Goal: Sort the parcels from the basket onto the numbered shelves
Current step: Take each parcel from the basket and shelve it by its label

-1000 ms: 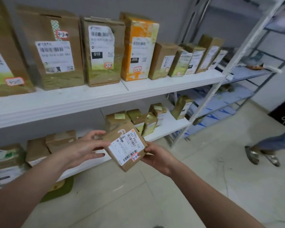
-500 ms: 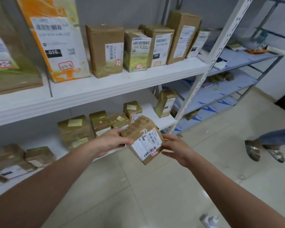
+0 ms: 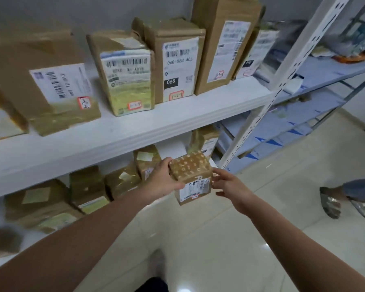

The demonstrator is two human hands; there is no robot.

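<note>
While no basket shows, we take the shelves as the containers. The upper shelf, a white board across the upper half of the frame, carries a row of tall boxes standing upright, labels facing out, with small red-edged stickers low on their faces. Under it, at centre left, the lower shelf holds a closer-packed lot of small boxes, taped over, some touching. Our parcel is at frame centre, held in the air in front of the lower shelf's right end, near the boxes there. We judge it light and stiff: a small taped cardboard box with square corners and no sag. The tape may be slick, so the flat side faces look like the place to hold it. The left hand wraps the left side, fingers behind and thumb across the front. The right hand lies loose against the right side, fingers nearly straight and touching the edge, thumb clear of the box. Smallest, the red-edged tag at the foot of its label is too blurred for us to read.
</note>
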